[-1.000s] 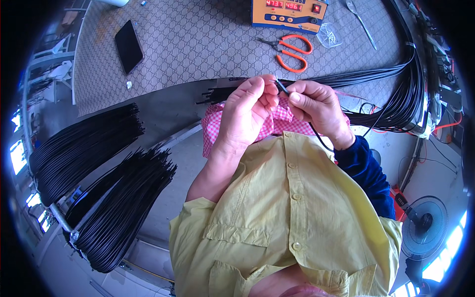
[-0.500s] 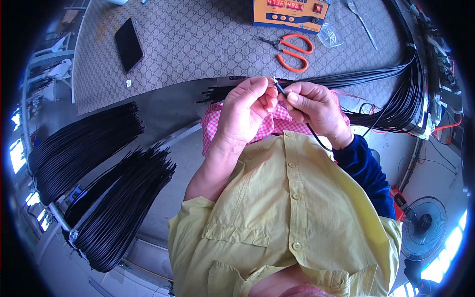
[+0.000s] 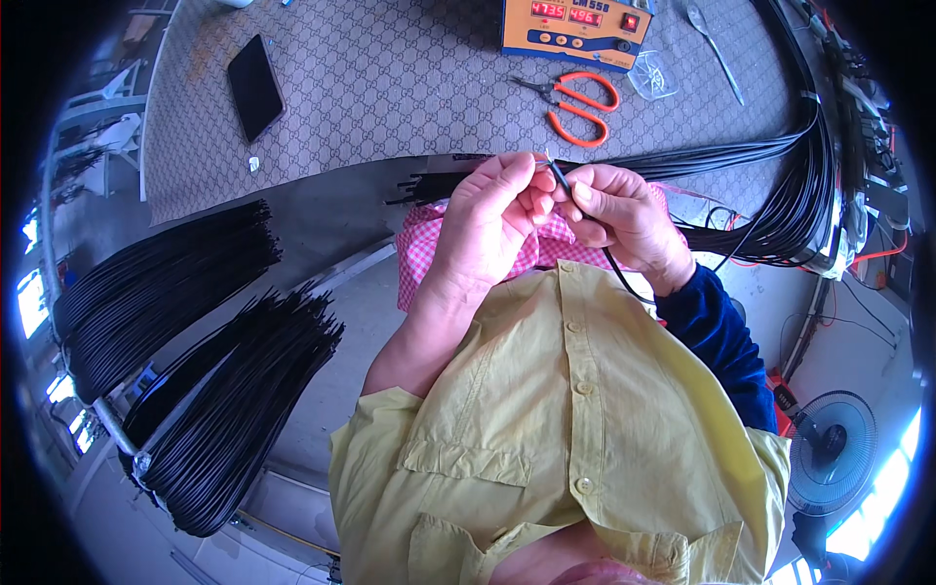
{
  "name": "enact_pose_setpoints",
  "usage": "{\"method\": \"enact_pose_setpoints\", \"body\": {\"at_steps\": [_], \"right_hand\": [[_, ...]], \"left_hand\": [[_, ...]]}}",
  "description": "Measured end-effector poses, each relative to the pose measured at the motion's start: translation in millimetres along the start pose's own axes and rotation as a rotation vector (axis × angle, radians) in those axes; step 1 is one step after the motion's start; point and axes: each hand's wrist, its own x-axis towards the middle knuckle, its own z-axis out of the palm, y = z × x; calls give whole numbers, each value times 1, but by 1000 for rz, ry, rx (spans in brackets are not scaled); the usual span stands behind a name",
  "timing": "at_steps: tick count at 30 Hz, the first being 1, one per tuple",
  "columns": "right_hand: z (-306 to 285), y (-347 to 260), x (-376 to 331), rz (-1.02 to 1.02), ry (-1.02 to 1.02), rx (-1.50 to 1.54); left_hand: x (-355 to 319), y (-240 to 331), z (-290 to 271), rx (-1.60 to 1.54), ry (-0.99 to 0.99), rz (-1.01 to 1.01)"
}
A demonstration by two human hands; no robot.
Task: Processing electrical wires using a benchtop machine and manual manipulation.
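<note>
Above my lap, by the near table edge, a black cable (image 3: pixel 561 177) has thin wires (image 3: pixel 548 156) sticking out of its end. My right hand (image 3: pixel 629 216) is closed round the cable just below that end, thumb on top, and the rest of it hangs down towards my shirt. The thumb and forefinger of my left hand (image 3: pixel 492 214) pinch at the thin wires, its other fingers curled beside the cable. My fingertips partly hide the wires. Orange-handled scissors-like snips (image 3: pixel 580 107) lie on the table beyond my hands.
An orange and blue box with a red display (image 3: pixel 575 37) stands at the back of the patterned table (image 3: pixel 390 88). Near it are a clear dish (image 3: pixel 653 76) and tweezers (image 3: pixel 717 54). A phone (image 3: pixel 255 90) lies left. Black cable bundles (image 3: pixel 244 409) hang left; more (image 3: pixel 780 210) curve at right.
The cable end has shifted slightly right and down with my right hand and stands a little steeper. My left fingers stay pinched beside it.
</note>
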Motion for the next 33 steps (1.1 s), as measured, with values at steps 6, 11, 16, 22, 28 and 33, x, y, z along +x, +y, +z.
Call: {"method": "enact_pose_setpoints", "body": {"at_steps": [6,11,16,22,28,33], "right_hand": [[-3,1,1,4,-33,57],[-2,1,1,-15,-10,-12],[1,2,1,-43,3,-34],[0,3,1,-46,4,-13],[-5,-3,-2,-73,41,-62],[-13,-32,-11,-227,190,-218]], "left_hand": [[0,1,5,18,64,-6],[1,1,6,15,42,6],[1,-1,3,40,40,26],[1,-2,2,33,32,24],[4,-3,10,-19,69,13],[7,-7,5,12,98,2]]}}
